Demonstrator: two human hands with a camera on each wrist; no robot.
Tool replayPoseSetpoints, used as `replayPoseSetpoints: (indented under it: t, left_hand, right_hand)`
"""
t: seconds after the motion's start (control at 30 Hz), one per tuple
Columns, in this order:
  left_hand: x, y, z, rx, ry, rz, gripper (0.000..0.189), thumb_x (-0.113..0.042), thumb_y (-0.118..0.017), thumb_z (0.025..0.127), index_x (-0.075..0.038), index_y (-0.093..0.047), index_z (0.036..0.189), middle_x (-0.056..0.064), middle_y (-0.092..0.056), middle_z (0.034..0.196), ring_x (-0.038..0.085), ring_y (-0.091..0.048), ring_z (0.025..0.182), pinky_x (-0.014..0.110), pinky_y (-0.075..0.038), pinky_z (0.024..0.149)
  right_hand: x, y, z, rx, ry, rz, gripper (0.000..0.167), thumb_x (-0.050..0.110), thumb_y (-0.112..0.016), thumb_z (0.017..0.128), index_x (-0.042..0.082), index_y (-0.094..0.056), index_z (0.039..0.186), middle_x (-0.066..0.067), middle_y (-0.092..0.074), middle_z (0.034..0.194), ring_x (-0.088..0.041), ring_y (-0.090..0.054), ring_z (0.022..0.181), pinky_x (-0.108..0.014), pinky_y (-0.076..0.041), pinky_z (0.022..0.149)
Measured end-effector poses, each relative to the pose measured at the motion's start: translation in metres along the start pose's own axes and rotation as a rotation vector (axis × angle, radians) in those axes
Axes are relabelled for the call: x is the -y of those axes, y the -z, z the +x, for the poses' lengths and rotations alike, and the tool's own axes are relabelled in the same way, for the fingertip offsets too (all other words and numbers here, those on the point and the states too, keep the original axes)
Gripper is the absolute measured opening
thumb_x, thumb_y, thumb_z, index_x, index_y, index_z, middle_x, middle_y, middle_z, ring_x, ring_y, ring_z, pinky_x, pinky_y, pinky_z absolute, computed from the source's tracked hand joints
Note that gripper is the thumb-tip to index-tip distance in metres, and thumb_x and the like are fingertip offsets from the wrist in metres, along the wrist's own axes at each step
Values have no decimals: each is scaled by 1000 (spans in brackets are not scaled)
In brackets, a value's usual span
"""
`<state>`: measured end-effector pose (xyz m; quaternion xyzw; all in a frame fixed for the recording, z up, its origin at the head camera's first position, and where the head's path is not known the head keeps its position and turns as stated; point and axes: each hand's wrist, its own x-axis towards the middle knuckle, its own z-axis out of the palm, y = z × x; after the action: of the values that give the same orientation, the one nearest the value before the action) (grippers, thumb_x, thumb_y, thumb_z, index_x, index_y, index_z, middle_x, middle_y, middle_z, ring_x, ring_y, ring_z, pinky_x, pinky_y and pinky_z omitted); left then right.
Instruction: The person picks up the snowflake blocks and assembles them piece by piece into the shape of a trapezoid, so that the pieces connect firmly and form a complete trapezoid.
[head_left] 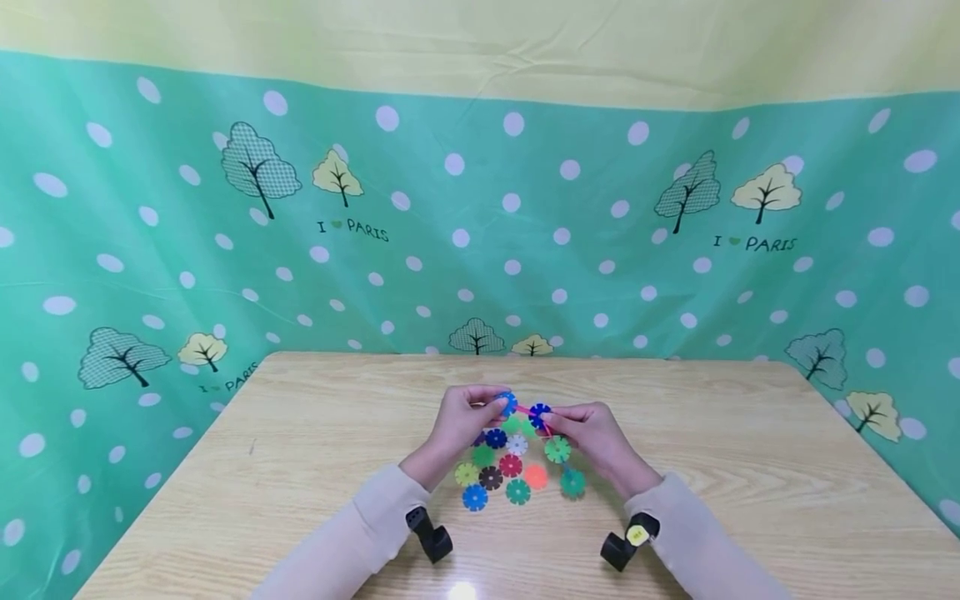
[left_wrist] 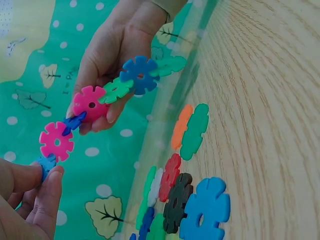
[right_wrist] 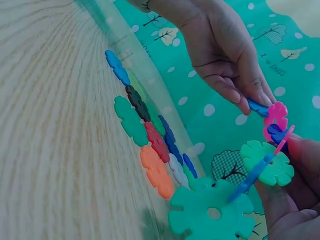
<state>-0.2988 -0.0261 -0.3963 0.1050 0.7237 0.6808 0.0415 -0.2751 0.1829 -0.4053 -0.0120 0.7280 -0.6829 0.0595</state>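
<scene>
A chain of slotted plastic snowflake discs is stretched between both hands, over the table. My left hand [head_left: 459, 423] pinches the light blue disc [left_wrist: 46, 165] at one end. Linked after it come a pink disc [left_wrist: 57, 142], a dark blue disc [head_left: 539, 416] and a second pink disc [left_wrist: 90, 104]. My right hand [head_left: 602, 440] grips the chain around the dark blue and second pink discs. From there a light green disc [head_left: 557, 450], a blue disc [left_wrist: 140, 75] and a green end disc [right_wrist: 212, 212] trail down toward me.
Loose discs lie flat on the wooden table [head_left: 337, 483] below the hands, among them a blue one [head_left: 475, 497], a black one [head_left: 491, 477], a red one [head_left: 511, 465], an orange one [head_left: 536, 477] and a white one [head_left: 517, 444]. A green dotted curtain [head_left: 420, 225] hangs behind the table.
</scene>
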Motion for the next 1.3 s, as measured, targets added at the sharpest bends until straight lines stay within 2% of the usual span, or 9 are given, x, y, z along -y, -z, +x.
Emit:
replayPoseSetpoints:
  t: [0.1, 0.23, 0.33, 0.37, 0.53, 0.9, 1.07, 1.17, 1.3]
  left_hand:
    - [0, -1, 1, 3, 18, -12, 21, -5, -63, 89, 2, -68, 109, 10, -65, 84, 13, -66, 69, 28, -58, 69]
    - [-2, -2, -1, 9, 49, -26, 23, -5, -63, 89, 1, -67, 110, 11, -66, 86, 12, -66, 70, 29, -57, 71]
    - [-1, -3, -2, 6, 52, -29, 23, -5, -63, 89, 1, -67, 111, 10, -66, 84, 11, -67, 69, 27, -57, 70]
    - [3, -3, 0, 2, 49, -34, 23, -5, -63, 89, 1, -67, 111, 8, -65, 83, 10, -66, 68, 26, -57, 69]
    - [1, -4, 0, -9, 54, -63, 23, -5, -63, 89, 2, -66, 111, 6, -64, 81, 8, -65, 67, 24, -57, 68]
    - [-2, -5, -2, 11, 76, -73, 24, -7, -63, 89, 1, -67, 111, 9, -66, 86, 8, -65, 69, 25, -57, 71]
    - [-3, -1, 1, -1, 74, -75, 25, -6, -66, 87, 2, -66, 110, 11, -69, 87, 10, -66, 68, 28, -57, 70]
    - [-4, 0, 3, -14, 68, -97, 25, -7, -68, 86, 3, -65, 108, 11, -71, 86, 11, -67, 68, 30, -58, 69]
    - [-3, -1, 4, -7, 67, -113, 26, -8, -69, 85, 4, -64, 108, 12, -71, 88, 12, -67, 68, 31, -58, 69]
  right_hand:
    - [1, 1, 0, -5, 8, -8, 27, 7, -65, 88, -11, -63, 108, -12, -72, 83, -11, -68, 70, -19, -53, 62]
    - [2, 3, 1, 6, 29, -15, 27, 7, -64, 89, -12, -62, 107, -12, -72, 81, -12, -69, 70, -21, -55, 65]
    - [3, 4, 1, 17, 34, -16, 28, 7, -64, 89, -13, -62, 108, -12, -72, 81, -12, -69, 71, -24, -57, 70]
    - [3, 4, 1, 15, 33, -15, 28, 7, -64, 89, -13, -62, 108, -12, -72, 81, -12, -69, 71, -24, -57, 70]
    - [3, 4, 1, 11, 30, -4, 27, 7, -64, 89, -13, -62, 107, -12, -72, 82, -12, -69, 71, -25, -57, 71]
    - [5, 3, -2, -1, 15, -17, 24, 7, -65, 88, -10, -65, 105, -11, -72, 80, -12, -69, 71, -23, -56, 69]
    - [5, 3, -1, 69, 32, -14, 25, 11, -64, 90, -9, -66, 104, -9, -73, 82, -12, -69, 73, -21, -55, 68]
    - [3, 3, 1, 112, 18, 33, 21, 13, -63, 91, -5, -68, 101, -7, -73, 84, -12, -69, 77, -22, -55, 71]
    - [2, 5, 1, 127, -2, 83, 20, 13, -63, 91, -1, -68, 103, -3, -72, 87, -11, -69, 79, -23, -56, 74]
